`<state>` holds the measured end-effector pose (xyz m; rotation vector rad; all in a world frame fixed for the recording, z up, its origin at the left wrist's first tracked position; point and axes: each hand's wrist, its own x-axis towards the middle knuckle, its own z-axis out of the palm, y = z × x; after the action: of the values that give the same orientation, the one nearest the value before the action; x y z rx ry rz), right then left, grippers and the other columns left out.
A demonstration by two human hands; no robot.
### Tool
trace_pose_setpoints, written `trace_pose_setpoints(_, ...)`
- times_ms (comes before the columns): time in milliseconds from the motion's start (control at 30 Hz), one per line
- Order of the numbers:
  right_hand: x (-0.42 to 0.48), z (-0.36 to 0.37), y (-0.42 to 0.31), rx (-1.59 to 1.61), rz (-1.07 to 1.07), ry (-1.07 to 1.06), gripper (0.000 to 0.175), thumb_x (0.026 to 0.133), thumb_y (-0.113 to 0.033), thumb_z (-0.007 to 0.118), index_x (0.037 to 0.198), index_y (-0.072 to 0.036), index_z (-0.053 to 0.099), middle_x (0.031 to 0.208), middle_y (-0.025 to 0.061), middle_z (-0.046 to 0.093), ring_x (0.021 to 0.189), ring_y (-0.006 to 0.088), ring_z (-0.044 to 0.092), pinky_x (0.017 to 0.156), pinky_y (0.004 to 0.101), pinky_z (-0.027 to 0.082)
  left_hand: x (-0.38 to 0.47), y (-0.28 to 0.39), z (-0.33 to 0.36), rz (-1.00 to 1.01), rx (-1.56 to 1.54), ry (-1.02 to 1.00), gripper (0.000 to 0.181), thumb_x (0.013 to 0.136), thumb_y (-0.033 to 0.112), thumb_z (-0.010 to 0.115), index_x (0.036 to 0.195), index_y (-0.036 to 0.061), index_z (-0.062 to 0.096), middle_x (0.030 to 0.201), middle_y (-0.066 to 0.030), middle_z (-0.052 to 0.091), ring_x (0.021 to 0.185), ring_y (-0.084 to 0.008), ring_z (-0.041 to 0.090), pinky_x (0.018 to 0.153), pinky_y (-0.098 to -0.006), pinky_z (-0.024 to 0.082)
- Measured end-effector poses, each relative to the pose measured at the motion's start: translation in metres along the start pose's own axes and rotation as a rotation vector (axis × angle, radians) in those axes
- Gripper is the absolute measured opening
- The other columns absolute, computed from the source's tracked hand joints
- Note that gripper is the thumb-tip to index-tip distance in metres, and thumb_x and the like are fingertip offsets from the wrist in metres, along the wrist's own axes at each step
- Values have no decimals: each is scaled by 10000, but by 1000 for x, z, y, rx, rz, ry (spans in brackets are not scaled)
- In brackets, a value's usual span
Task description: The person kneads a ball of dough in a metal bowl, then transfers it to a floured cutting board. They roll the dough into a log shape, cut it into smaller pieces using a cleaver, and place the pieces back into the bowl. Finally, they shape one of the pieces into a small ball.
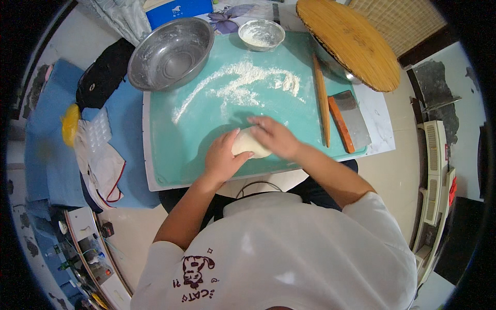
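Note:
A smooth ball of pale dough (250,144) rests near the front edge of the green board (178,155). Around its left side curves my left hand (224,155), thumb along the near side. My right hand (273,137) lies against the dough's upper right, its fingers slightly raised and blurred; whether it grips cannot be told. White flour (240,81) is scattered in streaks beyond the hands. To the right lie a wooden rolling pin (321,104) and a cleaver with a wooden handle (341,124).
A large metal basin (170,54) stands at the back left, and a small metal bowl of flour (261,35) at the back. A round slatted wooden lid (348,42) covers a metal vessel at the back right. A blue sofa (128,155) adjoins the table's left side.

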<state>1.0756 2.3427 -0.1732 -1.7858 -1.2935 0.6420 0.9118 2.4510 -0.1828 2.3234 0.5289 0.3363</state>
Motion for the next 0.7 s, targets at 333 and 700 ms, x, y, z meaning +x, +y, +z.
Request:
trace_pose_setpoints(333,5,16,11,-510,-209,264,327,799,-216,501,1078,-49,536,1023,130,528,936,315,482,808,438,376,45,0,25,145,301,218,405,731,277,577,1064,54,522,997,-131,547,905,-334,504,773,-441,408)
trace_pose_setpoints(700,99,-8,45,-112,118,429,343,859,-305,449,841,-13,629,884,195,601,878,352,550,774,413,435,142,-44,17,-115,450,339,268,842,314,487,804,88,625,845,-103,606,820,-322,555,725,-442,441)
